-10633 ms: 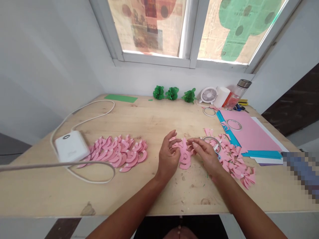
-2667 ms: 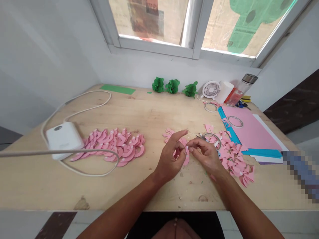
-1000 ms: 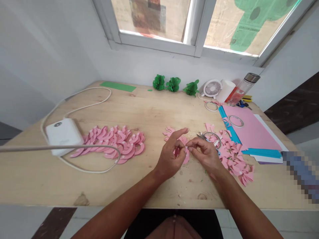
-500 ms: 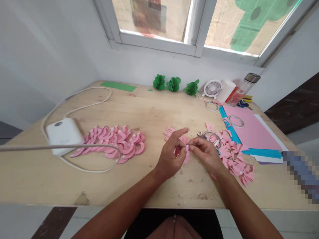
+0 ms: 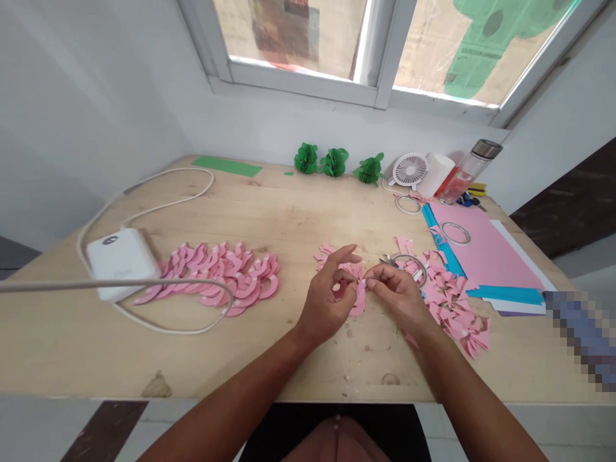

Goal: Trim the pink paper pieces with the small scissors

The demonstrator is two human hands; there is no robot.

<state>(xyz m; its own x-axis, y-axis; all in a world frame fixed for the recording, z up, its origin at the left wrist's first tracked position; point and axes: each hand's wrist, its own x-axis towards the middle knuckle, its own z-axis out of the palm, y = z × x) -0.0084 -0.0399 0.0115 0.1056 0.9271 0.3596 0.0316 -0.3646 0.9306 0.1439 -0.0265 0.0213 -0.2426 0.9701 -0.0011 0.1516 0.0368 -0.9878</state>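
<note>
Centrally, between the front and back edges of the tabletop (image 5: 298, 359), the pink paper piece (image 5: 362, 284) is positioned between both hands. Left hand (image 5: 327, 301): thumb and index finger pinched on it, other fingers raised. Right hand (image 5: 399, 298): fingertips closed on its right side.

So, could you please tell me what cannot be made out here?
Head view: full outline of the pink paper between the hands, hidden by the left hand.
Head view: whether the right hand grips anything; the detail is too small.
Head view: the count of pink curved strips, hidden by overlap.
Head view: the bluish item, pixelated and cut by the right edge.
</note>
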